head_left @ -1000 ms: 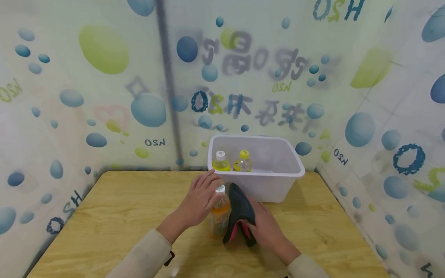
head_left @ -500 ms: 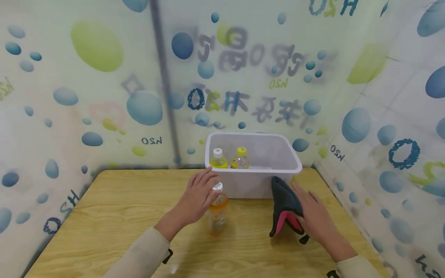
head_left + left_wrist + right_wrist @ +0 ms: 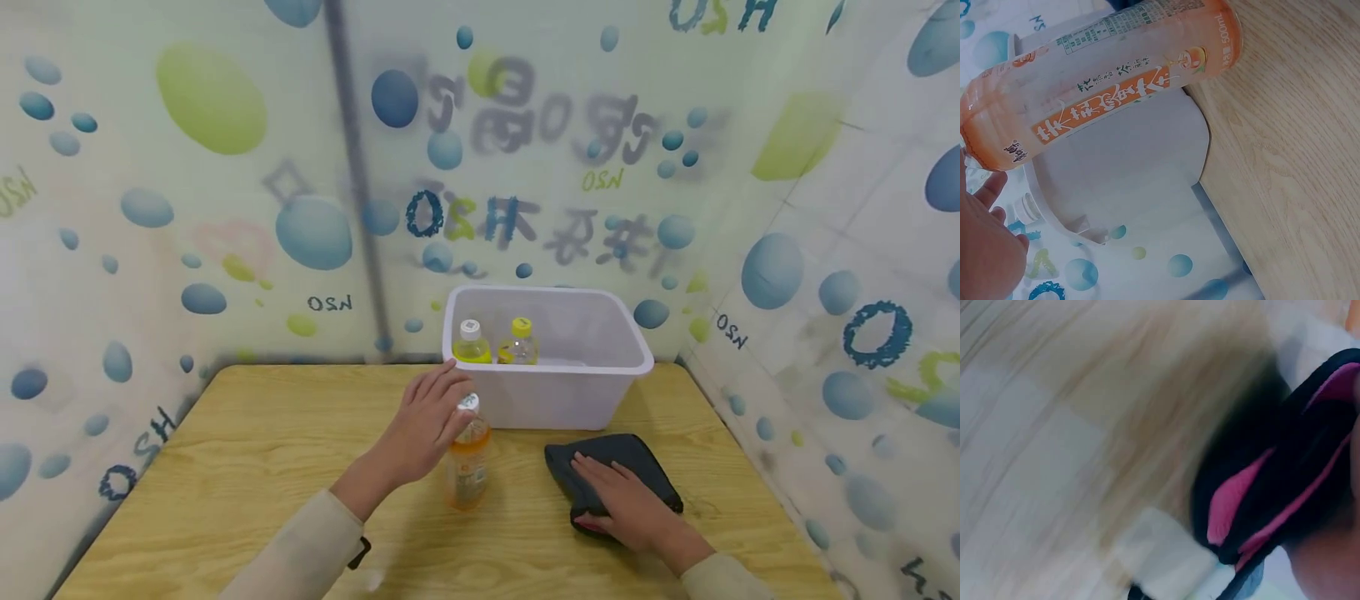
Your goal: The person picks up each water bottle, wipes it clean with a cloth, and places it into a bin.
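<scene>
An orange-labelled drink bottle (image 3: pixel 467 479) with a white cap stands upright on the table. My left hand (image 3: pixel 423 425) is at its top, thumb and fingers around the cap and neck; in the left wrist view the label of the bottle (image 3: pixel 1104 87) faces the camera and the cap is hidden. My right hand (image 3: pixel 626 504) lies with straight fingers on a folded, dark fabric item (image 3: pixel 637 458), whose pink lining shows at its near edge. In the right wrist view the dark fabric item (image 3: pixel 1260 500) shows layered black edges and pink lining, blurred.
A white plastic tub (image 3: pixel 551 398) stands at the back of the wooden table (image 3: pixel 315 417), behind the orange-labelled bottle. Inside it are a white-capped bottle (image 3: pixel 471 342) and a yellow-capped bottle (image 3: pixel 522 342). A patterned curtain (image 3: pixel 247 250) closes off the back.
My right hand has carried the dark fabric item rightward, away from the orange-labelled bottle, and laid it down flatter on the table. The left hand has stayed at the bottle's top.
</scene>
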Tool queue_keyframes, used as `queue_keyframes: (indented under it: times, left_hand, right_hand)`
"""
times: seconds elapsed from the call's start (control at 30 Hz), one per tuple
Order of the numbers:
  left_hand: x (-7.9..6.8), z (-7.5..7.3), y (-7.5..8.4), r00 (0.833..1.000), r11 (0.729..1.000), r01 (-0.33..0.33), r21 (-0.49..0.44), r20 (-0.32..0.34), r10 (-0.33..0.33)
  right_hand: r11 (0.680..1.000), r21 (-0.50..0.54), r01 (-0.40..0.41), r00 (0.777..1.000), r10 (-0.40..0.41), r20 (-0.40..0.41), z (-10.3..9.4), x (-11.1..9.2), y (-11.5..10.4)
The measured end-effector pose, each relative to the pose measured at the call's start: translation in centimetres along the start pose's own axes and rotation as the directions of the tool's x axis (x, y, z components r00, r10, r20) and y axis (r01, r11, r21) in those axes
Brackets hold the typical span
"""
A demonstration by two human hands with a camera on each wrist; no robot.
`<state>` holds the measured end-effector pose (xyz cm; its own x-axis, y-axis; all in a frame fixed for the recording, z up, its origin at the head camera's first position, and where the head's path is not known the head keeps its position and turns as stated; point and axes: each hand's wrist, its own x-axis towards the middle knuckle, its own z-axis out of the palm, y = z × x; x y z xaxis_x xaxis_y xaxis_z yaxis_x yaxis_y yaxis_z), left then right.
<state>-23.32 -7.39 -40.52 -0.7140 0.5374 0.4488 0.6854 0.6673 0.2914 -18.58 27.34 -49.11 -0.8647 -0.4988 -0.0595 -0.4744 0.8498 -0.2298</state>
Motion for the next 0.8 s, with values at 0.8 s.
queue_keyframes:
  times: [0.8]
  left_hand:
    - [0.2,-1.3,-0.1,0.999,0.997,-0.043,0.064,-0.006,0.044]
  right_hand:
    - [0.997,0.076,0.024,0.938,0.004,-0.347,-3.4,0.9,-0.9]
